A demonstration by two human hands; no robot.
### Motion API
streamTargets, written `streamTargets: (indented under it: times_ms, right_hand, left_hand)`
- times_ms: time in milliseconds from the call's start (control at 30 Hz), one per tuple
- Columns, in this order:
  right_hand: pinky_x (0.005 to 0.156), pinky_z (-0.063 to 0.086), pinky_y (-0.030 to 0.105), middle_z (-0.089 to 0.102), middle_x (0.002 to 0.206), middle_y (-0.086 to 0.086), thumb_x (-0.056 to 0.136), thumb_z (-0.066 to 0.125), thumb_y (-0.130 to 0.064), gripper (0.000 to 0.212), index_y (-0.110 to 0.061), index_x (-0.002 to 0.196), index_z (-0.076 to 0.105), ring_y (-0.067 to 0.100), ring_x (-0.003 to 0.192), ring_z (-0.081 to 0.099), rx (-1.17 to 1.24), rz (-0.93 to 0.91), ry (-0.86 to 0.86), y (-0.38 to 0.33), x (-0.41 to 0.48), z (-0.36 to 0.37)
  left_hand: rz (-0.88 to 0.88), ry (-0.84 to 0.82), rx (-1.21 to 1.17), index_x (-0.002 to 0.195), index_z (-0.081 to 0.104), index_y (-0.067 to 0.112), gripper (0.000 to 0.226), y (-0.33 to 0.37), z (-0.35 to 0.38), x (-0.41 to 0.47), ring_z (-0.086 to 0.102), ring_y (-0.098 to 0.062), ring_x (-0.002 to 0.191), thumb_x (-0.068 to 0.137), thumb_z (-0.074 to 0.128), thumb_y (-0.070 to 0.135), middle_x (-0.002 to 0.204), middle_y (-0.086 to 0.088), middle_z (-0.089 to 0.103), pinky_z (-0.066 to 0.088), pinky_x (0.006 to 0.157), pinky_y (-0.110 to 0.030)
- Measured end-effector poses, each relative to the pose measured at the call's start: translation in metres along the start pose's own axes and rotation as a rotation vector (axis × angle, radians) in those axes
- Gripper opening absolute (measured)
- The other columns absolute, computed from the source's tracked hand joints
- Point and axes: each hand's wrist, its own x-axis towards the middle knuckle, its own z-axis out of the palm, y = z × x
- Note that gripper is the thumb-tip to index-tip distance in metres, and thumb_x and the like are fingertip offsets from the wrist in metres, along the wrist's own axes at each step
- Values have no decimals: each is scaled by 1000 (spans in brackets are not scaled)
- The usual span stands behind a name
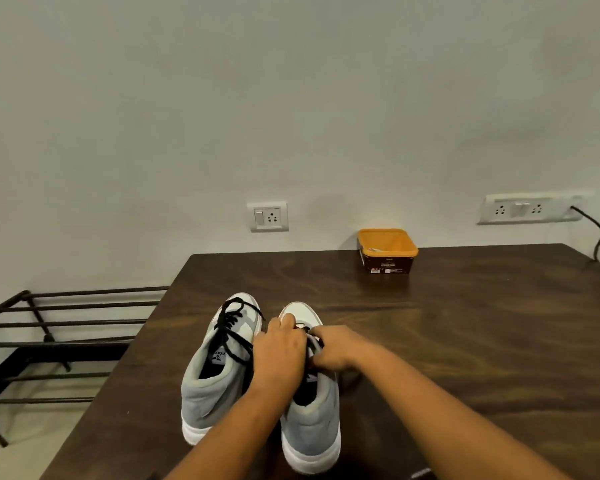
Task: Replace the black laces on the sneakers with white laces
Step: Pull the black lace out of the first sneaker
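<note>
two grey high-top sneakers with white soles, lower centre, on dark wooden table (465,323). left sneaker (215,375) fully black-laced (234,327). left hand (279,355) and right hand (336,346) pinch black lace on right sneaker (309,420); unlacing just starting. white laces unseen.

Left hand (280,348), right hand (333,346) together.

Two grey sneakers (257,372) stand side by side, black laces (234,329) (left one's loosened).

Grey sneakers (215,382) with white soles — black laces (234,327); dark brown wood-grain table (465,341); orange tub (387,249) — brown label.
</note>
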Motion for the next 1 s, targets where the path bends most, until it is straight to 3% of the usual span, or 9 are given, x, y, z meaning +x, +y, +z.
streamTargets:
  times_ms: [100, 200, 300, 467, 567, 700, 833, 933, 1000]
  right_hand:
    - [86, 52, 30, 65, 116, 6, 78, 64, -22, 39, -20, 117, 63, 21, 103, 61, 64, 14, 35, 3, 9, -5]
    - [75, 51, 28, 69, 102, 3, 76, 65, -24, 27, -23, 102, 70, 18, 93, 63, 100, 56, 81, 7, 19, -7]
    - [62, 45, 25, 67, 94, -1, 81, 63, -32, 9, -30, 89, 67, 17, 85, 62, 122, 93, 159, 5, 22, -5]
    - [79, 50, 33, 67, 111, 3, 89, 52, -30, 22, -28, 106, 66, 25, 101, 62, 14, 134, 193, -3, 15, -6]
    - [84, 51, 34, 66, 113, 6, 89, 51, -26, 25, -22, 108, 66, 27, 103, 61, -23, 158, 162, -4, 11, -9]
    - [84, 51, 36, 63, 115, 9, 88, 48, -17, 25, -15, 106, 66, 30, 107, 60, -54, 207, 151, -4, 5, -14]
    - [82, 51, 34, 64, 116, 10, 87, 51, -17, 27, -13, 109, 66, 29, 105, 61, -73, 244, 110, -3, 4, -20]
    - [75, 49, 32, 64, 117, 11, 88, 53, -19, 29, -10, 113, 65, 26, 96, 61, -80, 243, 57, -5, 3, -23]
    - [70, 44, 29, 63, 117, 13, 88, 53, -19, 31, -8, 115, 64, 24, 87, 56, -92, 240, 36, -7, 3, -22]
  left_hand:
    - [-67, -30, -186, 109, 64, 17, 24, -3, 7, 14, 45, -20, 112, 94, 46, 21, 122, 3, 45, 42, 80, -33]
    - [-187, -7, -621, 92, 71, 15, 18, -10, 21, 25, 47, -17, 110, 89, 55, 22, 115, 6, 49, 44, 88, -34]
    - [-310, 51, -1061, 78, 71, 6, 13, -11, 23, 23, 52, -12, 96, 86, 61, 8, 103, 2, 52, 40, 86, -19]
    - [-710, 209, -1923, 68, 58, 15, 31, -10, -3, 20, 53, -20, 68, 93, 48, 0, 79, -7, 59, 42, 60, -30]
    - [-807, 268, -2183, 74, 54, 17, 29, -22, -22, 18, 55, -16, 71, 96, 42, 3, 82, 0, 63, 36, 61, -29]
    - [-689, 255, -2293, 77, 48, 15, 27, -44, -42, 12, 62, -21, 83, 101, 36, 9, 92, -6, 67, 47, 77, -36]
    - [-674, 163, -2166, 74, 46, 13, 30, -52, -42, 2, 52, -17, 62, 101, 34, 9, 70, -5, 56, 52, 53, -24]
    - [-595, 11, -1725, 70, 44, 14, 31, -44, -21, 2, 37, -14, 52, 100, 37, 11, 63, -3, 45, 38, 53, -27]
    - [-363, -79, -1256, 74, 47, 15, 24, -32, -5, 6, 43, -18, 59, 97, 44, 16, 65, -2, 49, 36, 61, -30]
